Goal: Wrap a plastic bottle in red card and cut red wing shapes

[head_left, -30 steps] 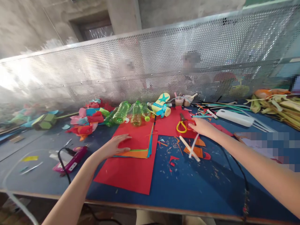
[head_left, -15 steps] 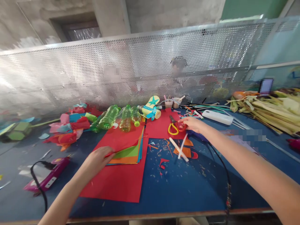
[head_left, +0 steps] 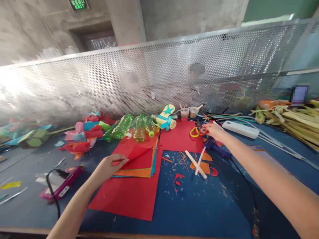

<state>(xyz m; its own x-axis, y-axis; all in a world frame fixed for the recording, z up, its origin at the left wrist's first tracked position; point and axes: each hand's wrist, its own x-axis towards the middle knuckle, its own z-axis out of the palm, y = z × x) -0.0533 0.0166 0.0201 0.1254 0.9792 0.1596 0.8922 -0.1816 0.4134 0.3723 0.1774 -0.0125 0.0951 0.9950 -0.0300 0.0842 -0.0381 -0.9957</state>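
Observation:
My left hand [head_left: 112, 167] is closed in a pinch on the near edge of a red paper sheet [head_left: 142, 154], which curls up a little. Under it lies a stack of coloured paper with orange [head_left: 139, 173] and blue edges, resting on a larger red sheet [head_left: 127, 199]. Farther off, my right hand [head_left: 214, 130] is closed on the red handle of a pair of scissors [head_left: 194, 132], over another red sheet [head_left: 174, 136]; the yellow handle loop points left. A purple-blue glue gun [head_left: 218, 148] with a black cable lies just below that hand.
Green plastic bottles [head_left: 122, 126] and a yellow-and-teal paper-decorated bottle [head_left: 167, 118] stand behind the sheets. White glue sticks [head_left: 196, 165] lie among paper scraps. A magenta power strip [head_left: 62, 186] sits left, corn husks [head_left: 296, 121] right. A perforated metal screen [head_left: 161, 76] closes the back.
The scissors have shifted slightly away and right with my right hand, and turned. The red sheet's edge at my left hand has changed shape, so the green layer no longer shows.

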